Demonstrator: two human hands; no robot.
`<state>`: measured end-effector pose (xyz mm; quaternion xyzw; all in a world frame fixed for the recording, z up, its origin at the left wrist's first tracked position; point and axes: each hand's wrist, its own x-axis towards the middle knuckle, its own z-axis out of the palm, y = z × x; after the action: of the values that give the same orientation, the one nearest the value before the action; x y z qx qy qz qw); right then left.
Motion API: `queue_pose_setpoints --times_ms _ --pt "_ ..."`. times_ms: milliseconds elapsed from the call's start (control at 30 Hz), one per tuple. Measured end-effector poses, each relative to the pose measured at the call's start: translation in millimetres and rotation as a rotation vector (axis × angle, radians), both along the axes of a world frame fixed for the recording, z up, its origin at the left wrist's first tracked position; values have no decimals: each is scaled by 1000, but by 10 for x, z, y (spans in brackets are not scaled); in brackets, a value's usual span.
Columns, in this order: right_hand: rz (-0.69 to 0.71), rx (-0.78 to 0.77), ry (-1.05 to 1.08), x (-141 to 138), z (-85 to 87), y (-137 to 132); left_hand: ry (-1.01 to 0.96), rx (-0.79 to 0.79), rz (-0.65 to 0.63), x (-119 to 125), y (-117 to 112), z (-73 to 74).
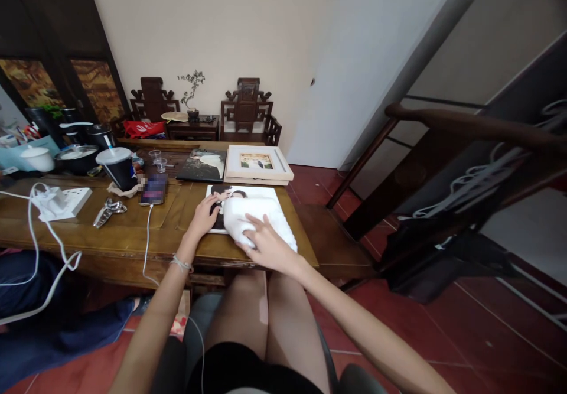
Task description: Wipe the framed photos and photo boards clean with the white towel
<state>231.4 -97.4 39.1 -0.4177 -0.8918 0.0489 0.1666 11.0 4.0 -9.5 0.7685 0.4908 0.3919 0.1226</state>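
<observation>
A photo panel [212, 224] with a printed picture of people lies flat near the front of the wooden table. Much of its right part is covered by a folded white cloth [239, 209]. My right hand [266, 243] grips this cloth, with some fingers over the top and others tucked into its fold. At the panel's left edge, my left hand [204, 215] rests with its fingers stretched onto the printed surface, steadying nothing else. How far the cloth reaches under my right palm is hidden.
Behind the panel lie a dark picture panel [201, 165] and a light framed picture [233, 172]. To the left are a phone [153, 190] on a white cable, a lidded cup [117, 166], metal clippers [110, 209] and a power strip [66, 202]. A wooden chair [376, 175] stands right.
</observation>
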Motion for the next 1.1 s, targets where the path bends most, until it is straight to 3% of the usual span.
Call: queue_pose_setpoints --times_ms 67,133,333,433,533,733,833,933,1100 --pt "6 -18 30 40 36 -51 -3 -3 1 1 5 -8" --pt "-57 -36 66 107 66 71 -3 -6 1 1 10 -16" --pt "-231 -29 67 295 105 881 13 -15 1 -7 9 -14" --pt "-268 -5 58 310 106 1066 19 -17 -4 -9 7 -5" --pt "-241 6 41 281 69 926 16 -16 -4 -8 11 -1" --pt "-56 28 16 296 -37 112 0 -27 -16 -1 15 -9" --pt "-6 -3 88 368 13 -35 -2 -35 -21 -5 15 -20" --pt "-103 -114 153 435 131 202 6 -48 -29 -18 23 -31" --pt "-277 -165 170 413 334 968 10 -51 -39 -35 33 -25"
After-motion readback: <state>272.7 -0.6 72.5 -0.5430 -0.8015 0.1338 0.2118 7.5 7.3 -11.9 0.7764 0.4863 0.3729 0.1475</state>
